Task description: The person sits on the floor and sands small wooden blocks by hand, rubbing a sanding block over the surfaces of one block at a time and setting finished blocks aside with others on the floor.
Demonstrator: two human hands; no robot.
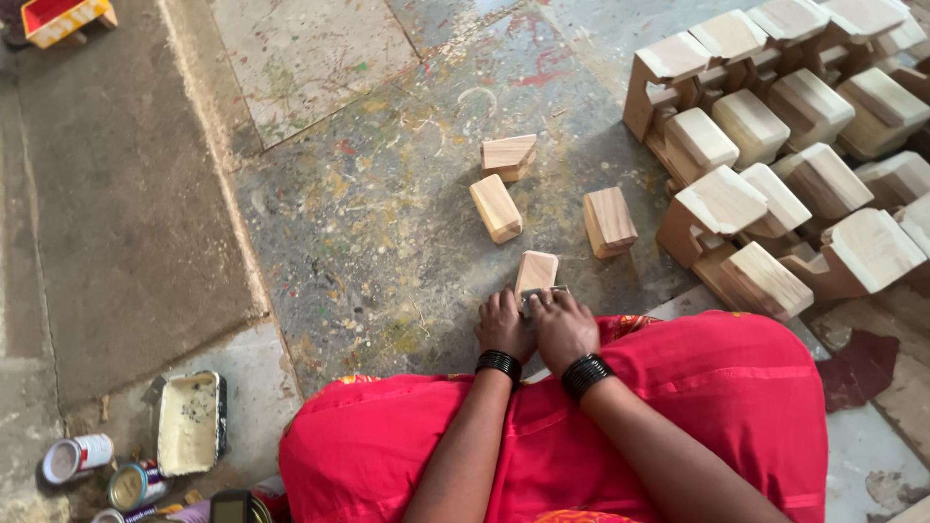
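Observation:
Both hands meet on the stained floor just in front of my red-draped knees. My left hand (pixel 504 323) and my right hand (pixel 564 325) press together on a small grey piece (pixel 541 293), maybe sandpaper, laid against the near end of a pale wooden block (pixel 536 270). Three more loose wooden blocks lie beyond: one angled (pixel 496 207), one behind it (pixel 510 156), and one to the right (pixel 609 222). Each wrist wears black bangles.
A large pile of unpainted wooden toy pieces (pixel 775 145) fills the upper right. At lower left sit a rectangular tin of pale paste (pixel 189 423) and small round cans (pixel 77 457). A red and yellow painted piece (pixel 63 17) lies top left.

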